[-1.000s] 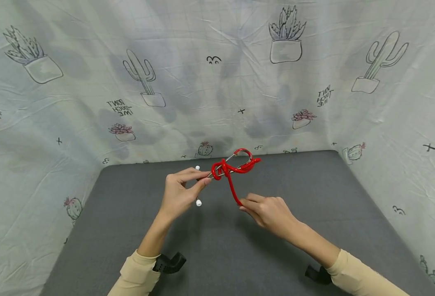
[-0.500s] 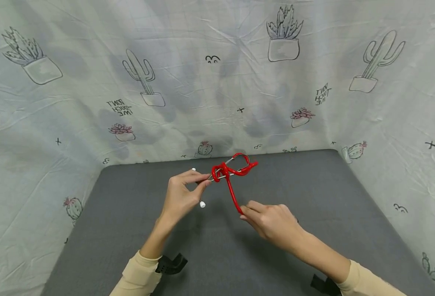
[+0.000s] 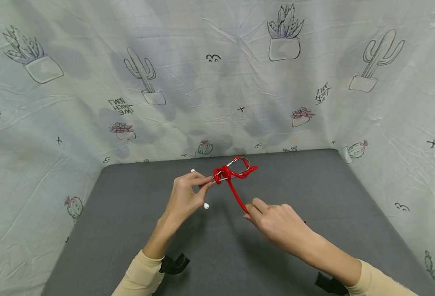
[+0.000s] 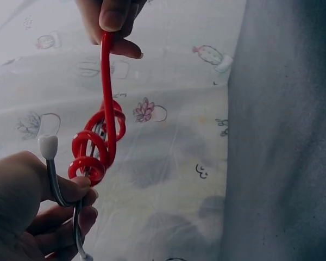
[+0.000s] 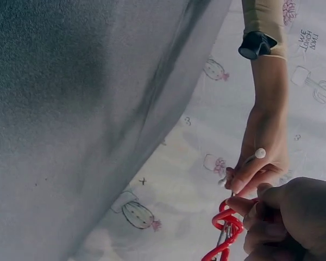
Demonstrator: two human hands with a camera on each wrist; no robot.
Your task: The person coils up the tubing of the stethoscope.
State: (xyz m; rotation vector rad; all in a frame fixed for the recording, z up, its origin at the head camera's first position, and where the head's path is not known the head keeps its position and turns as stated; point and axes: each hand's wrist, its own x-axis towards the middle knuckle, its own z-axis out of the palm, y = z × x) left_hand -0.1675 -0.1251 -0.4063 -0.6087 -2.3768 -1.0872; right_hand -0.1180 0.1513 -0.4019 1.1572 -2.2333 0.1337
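Between thumb and fingers, my left hand (image 3: 186, 196) pinches the near end of a metal wire loop (image 4: 54, 182). White caps (image 4: 48, 147) tip its two ends, which splay out either side of the fingers. Red cord (image 3: 236, 196) winds around the loop in several turns, bunched into a knot near the left fingertips and running along to the far end. A single strand leaves the knot toward me, and my right hand (image 3: 279, 225) pinches it. That strand is nearly straight. The end of the strand is hidden inside the right hand.
Both hands are above a dark grey table (image 3: 217, 259). Behind and at the sides hangs a pale cloth (image 3: 188, 74) printed with cactus drawings. Black wrist mounts (image 3: 174, 264) sit under both cuffs.
My right hand has moved a little right and toward me with the cord strand. The left hand has shifted slightly right, and the knotted loop has dipped a little lower in view.
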